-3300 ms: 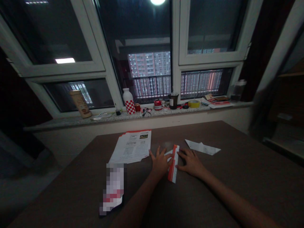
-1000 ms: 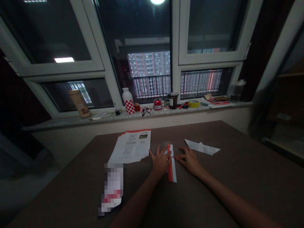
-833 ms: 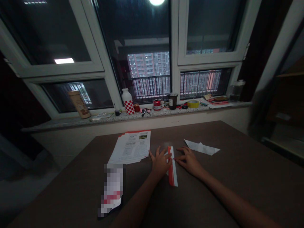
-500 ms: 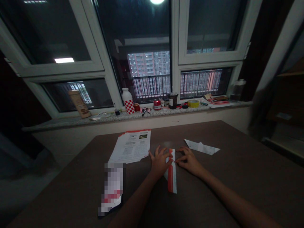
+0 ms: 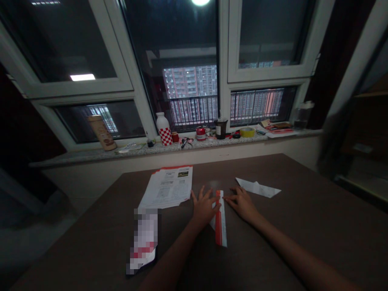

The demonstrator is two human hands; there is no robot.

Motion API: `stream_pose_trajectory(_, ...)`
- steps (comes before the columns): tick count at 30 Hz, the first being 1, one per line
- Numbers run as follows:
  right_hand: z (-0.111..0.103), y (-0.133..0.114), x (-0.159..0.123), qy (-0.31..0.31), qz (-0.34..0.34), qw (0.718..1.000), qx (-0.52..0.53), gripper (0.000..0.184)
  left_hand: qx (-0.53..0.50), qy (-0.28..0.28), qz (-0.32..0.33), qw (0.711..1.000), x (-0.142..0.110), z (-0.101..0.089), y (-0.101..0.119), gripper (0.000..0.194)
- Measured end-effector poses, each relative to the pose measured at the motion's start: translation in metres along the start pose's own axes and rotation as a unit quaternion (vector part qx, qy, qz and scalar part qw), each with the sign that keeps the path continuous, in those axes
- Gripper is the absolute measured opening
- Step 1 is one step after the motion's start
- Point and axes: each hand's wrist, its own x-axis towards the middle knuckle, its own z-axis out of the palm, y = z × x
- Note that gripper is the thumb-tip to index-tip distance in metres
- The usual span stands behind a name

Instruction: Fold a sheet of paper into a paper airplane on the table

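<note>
A red-edged white folded paper strip (image 5: 221,226) is framed on the dark brown surface (image 5: 303,226) between an open left hand (image 5: 204,209) and a loosely curled right hand (image 5: 242,204), nothing gripped, so one slight nudge could skew it.

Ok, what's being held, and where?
Nothing looks gripped: the left hand and right hand rest beside the folded red-edged paper strip, fingertips at its sides.

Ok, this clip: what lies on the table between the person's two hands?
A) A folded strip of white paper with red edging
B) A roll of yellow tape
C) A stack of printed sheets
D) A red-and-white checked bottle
A. The folded strip of white paper with red edging lies on the dark table between the left hand and the right hand.
</note>
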Motion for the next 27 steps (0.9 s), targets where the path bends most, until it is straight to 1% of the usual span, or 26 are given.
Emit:
stream_pose_trajectory(5,0.0021,-0.0023,-0.0003,-0.006,0.008,1.000,-0.026,0.035,-0.006,0.003,0.007,1.000,-0.0003,0.0015,-0.0011,0.035)
stream_pose_trajectory(13,0.0007,-0.0071,0.0014,-0.017,0.024,0.998,-0.062,0.039,-0.019,0.004,0.001,1.000,0.0002,0.0025,-0.0008,0.034)
stream_pose_trajectory(20,0.0055,-0.0094,0.0034,-0.019,0.035,0.994,-0.100,0.042,-0.023,0.004,0.009,1.000,-0.0006,0.0020,0.0007,0.035)
stream_pose_trajectory(23,0.0066,-0.0078,0.0032,-0.010,0.030,0.995,-0.096,0.041,-0.025,0.003,0.007,1.000,-0.0014,0.0013,0.0029,0.035)
stream_pose_trajectory(27,0.0073,-0.0004,0.0038,0.008,0.021,0.998,-0.053,0.040,-0.024,0.011,0.007,1.000,-0.0021,0.0021,0.0057,0.035)
